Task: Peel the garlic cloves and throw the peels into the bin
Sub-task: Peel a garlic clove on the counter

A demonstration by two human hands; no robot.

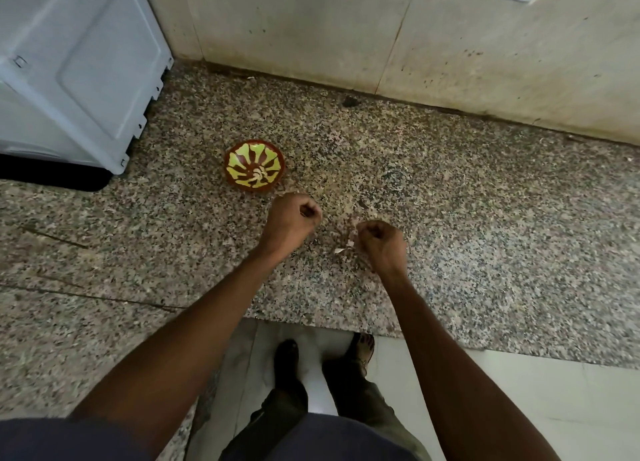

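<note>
A small red-and-yellow patterned bowl (254,165) sits on the speckled granite counter (485,218), with several pale garlic cloves at its bottom. My left hand (292,221) hovers just in front and right of the bowl, fingers curled closed; whether anything is inside the fist is hidden. My right hand (382,244) is also curled, down at the counter surface, next to a few whitish garlic peels (343,249) lying by its knuckles. More faint peel scraps (372,214) lie between and beyond the hands. No bin is in view.
A white appliance (79,69) stands on the counter at the back left. A beige tiled wall (381,34) runs along the counter's back. The counter's front edge is near my body, with my feet (325,360) on the pale floor below.
</note>
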